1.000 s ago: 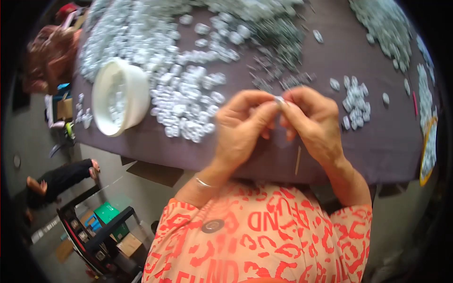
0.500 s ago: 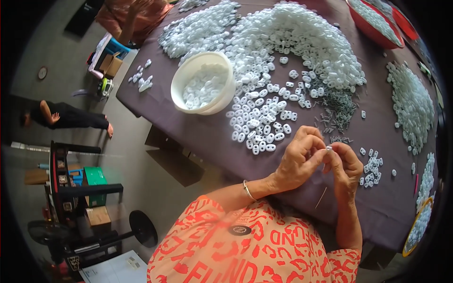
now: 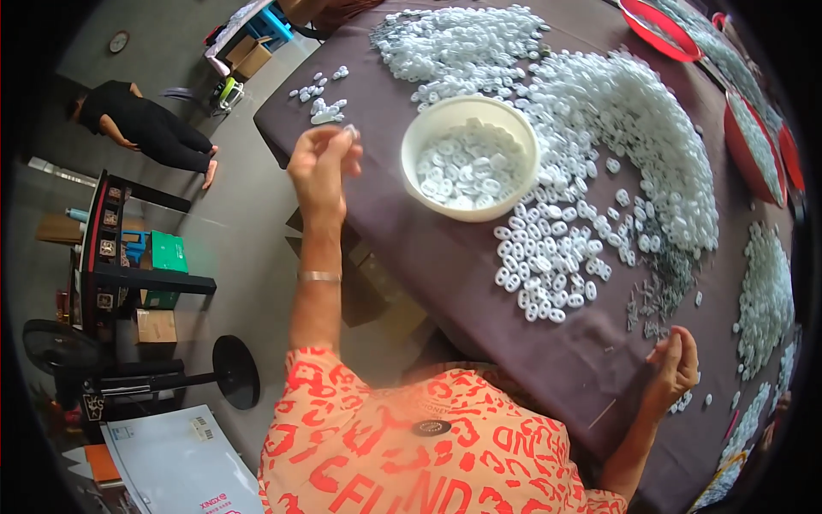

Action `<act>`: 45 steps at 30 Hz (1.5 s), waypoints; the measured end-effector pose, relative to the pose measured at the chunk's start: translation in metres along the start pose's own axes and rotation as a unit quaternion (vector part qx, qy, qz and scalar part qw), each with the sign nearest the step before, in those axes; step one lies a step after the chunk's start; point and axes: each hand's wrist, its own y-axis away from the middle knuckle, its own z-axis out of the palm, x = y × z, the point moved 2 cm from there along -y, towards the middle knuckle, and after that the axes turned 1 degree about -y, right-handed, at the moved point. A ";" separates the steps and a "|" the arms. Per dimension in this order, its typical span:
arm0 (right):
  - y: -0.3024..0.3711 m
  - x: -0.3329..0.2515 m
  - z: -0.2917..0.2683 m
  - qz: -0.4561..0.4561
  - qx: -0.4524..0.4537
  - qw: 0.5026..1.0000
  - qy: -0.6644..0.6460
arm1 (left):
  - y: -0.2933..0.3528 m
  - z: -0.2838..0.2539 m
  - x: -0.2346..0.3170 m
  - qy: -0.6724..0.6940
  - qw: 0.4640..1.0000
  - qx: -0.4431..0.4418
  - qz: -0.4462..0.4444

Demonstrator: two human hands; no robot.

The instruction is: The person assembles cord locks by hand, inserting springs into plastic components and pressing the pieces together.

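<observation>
My left hand (image 3: 320, 176) is raised near the table's left edge, beyond the tub. Its thumb and fingertips pinch a small white plastic piece (image 3: 350, 132). My right hand (image 3: 673, 374) is low over the right side of the table, with its thumb a little apart from its fingers and nothing visible in them. It is nearest to a heap of thin grey metal pins (image 3: 666, 287). Between the hands stands a cream tub (image 3: 413, 176) partly filled with white pieces. Loose white oval two-holed pieces (image 3: 548, 265) lie beside it.
Large heaps of white pieces (image 3: 629, 107) cover the far table (image 3: 385, 218). Red bowls (image 3: 658, 32) stand at the far right. A few pieces (image 3: 325, 111) lie at the left corner. A person in black (image 3: 141, 120) stands on the floor to the left, beyond a fan (image 3: 235, 372).
My hands have parted. The left has swung far left past the tub, carrying a small white piece; the right has moved right and down. The view has shifted left.
</observation>
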 end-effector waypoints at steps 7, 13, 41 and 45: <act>-0.016 0.005 -0.007 0.007 0.031 0.999 0.026 | -0.126 0.013 -0.063 -0.011 0.998 -0.015 -0.067; -0.012 -0.008 -0.018 0.004 0.104 0.994 0.032 | 0.005 0.006 0.003 0.015 0.973 0.058 0.222; 0.028 -0.035 -0.001 -0.265 -0.247 0.895 0.260 | 0.243 0.128 -0.009 -0.264 0.740 -0.527 0.325; 0.028 -0.021 0.024 -0.294 -0.253 0.870 0.306 | 0.249 0.136 -0.009 -0.240 0.748 -0.527 0.324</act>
